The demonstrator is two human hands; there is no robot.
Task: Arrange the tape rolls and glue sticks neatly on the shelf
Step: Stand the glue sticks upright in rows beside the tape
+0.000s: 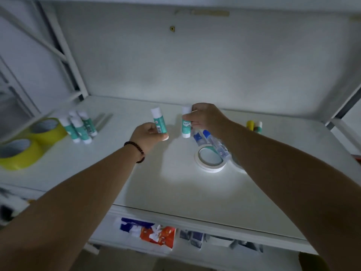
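Note:
My left hand (149,134) grips a teal-and-white glue stick (159,120) upright above the white shelf (175,192). My right hand (207,118) pinches a second glue stick (185,122) upright, just right of the first. Several more teal glue sticks (80,127) stand grouped at the left. Two yellow tape rolls (25,145) lie beside them at the far left. A white tape roll (210,160) lies flat under my right forearm, with blue-capped glue tubes (211,139) resting across it. A yellow stick and a teal one (254,126) stand at the back right.
The shelf's back wall (195,65) is close behind the hands. White frame posts rise at the left (64,55) and right (343,106). Torn coloured labels (154,233) hang on the shelf's front edge. A pen-like grey object (102,120) lies behind the left group.

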